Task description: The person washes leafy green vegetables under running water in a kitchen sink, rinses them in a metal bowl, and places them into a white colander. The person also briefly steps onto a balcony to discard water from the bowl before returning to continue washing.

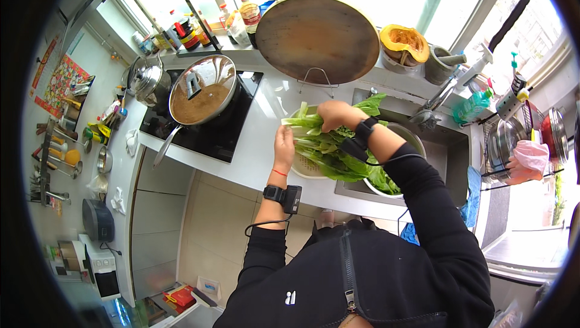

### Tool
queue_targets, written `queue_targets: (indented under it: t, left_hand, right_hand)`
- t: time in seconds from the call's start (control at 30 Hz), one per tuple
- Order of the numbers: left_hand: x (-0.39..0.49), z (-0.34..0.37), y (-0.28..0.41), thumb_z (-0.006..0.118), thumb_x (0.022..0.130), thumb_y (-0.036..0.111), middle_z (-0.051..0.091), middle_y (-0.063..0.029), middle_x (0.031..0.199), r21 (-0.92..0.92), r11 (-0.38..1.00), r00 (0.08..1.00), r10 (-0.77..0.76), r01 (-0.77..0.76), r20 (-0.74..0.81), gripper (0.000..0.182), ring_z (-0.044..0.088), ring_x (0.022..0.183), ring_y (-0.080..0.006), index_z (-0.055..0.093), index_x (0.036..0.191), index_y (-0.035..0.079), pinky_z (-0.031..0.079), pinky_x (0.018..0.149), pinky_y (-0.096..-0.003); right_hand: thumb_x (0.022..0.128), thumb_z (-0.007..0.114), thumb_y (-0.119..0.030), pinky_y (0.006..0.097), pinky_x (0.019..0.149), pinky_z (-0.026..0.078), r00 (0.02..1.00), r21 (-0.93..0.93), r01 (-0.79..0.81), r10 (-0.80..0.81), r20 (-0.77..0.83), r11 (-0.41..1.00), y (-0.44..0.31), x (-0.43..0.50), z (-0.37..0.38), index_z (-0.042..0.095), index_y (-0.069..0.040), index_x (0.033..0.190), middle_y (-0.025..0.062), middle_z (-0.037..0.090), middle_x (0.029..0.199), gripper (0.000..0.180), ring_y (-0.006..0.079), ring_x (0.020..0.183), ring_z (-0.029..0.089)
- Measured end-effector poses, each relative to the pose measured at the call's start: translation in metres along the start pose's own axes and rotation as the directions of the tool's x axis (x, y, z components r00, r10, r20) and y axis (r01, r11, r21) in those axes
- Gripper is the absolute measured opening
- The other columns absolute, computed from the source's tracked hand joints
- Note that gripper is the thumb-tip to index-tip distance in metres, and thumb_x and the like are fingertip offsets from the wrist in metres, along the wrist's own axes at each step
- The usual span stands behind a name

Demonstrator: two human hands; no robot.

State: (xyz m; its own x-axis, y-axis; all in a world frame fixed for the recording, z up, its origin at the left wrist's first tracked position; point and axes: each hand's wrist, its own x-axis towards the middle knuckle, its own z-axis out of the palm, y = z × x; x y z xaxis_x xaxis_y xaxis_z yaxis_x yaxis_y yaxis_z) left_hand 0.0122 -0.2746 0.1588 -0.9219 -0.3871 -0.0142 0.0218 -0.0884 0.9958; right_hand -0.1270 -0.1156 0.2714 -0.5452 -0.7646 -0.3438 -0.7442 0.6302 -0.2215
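Note:
A bunch of leafy green vegetables lies over a pale perforated colander on the counter, stalk ends pointing left and leaves to the right. My right hand grips the bunch from above, its fingers curled around the stalks. Against the cut stalk ends at the left rests my left hand; whether its fingers close around any stalk is unclear. More leaves sit in a white-rimmed bowl at the sink, partly hidden by my right arm.
The stainless sink with its faucet is at the right. A lidded pan stands on the black cooktop, its handle jutting past the counter edge. Behind the colander leans a large round wooden board. A cut pumpkin sits by the window.

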Motion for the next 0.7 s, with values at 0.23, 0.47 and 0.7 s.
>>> queue_targets:
  t: [0.23,0.47,0.7]
  left_hand:
    - [-0.004,0.004,-0.025,0.065,0.09,0.018,0.055,-0.0223,0.117,0.463,0.886,0.995,0.061,-0.014,-0.085,0.042,0.062,0.095,-0.0293,0.049,0.121,-0.006,0.051,0.084,-0.0382]
    - [0.011,0.01,-0.006,0.063,0.085,0.012,0.052,-0.0244,0.121,0.651,0.749,0.962,0.251,-0.124,-0.105,0.054,0.056,0.105,-0.0389,0.044,0.133,-0.005,0.048,0.092,-0.0431]
    - [0.028,0.032,-0.05,0.062,0.089,0.023,0.057,-0.0246,0.128,0.826,0.499,0.965,0.158,-0.26,0.208,0.042,0.05,0.12,-0.0429,0.058,0.122,-0.003,0.041,0.104,-0.0472]
  right_hand:
    - [0.07,0.075,-0.022,0.0431,0.079,0.055,0.993,0.082,-0.101,0.095,0.072,0.992,0.021,0.063,0.061,0.073,0.0,0.096,0.02,0.071,0.098,0.034,0.0357,0.094,0.068]
    - [0.078,0.066,-0.022,0.0455,0.093,0.051,0.985,-0.018,-0.168,0.168,-0.037,0.986,0.026,0.067,0.081,0.062,-0.001,0.118,0.0254,0.064,0.118,0.045,0.0409,0.11,0.061]
    - [0.083,0.059,-0.011,0.0444,0.084,0.055,0.979,0.097,-0.149,0.161,-0.126,0.984,0.04,0.045,0.062,0.072,-0.003,0.099,0.0231,0.069,0.103,0.022,0.0387,0.099,0.066]
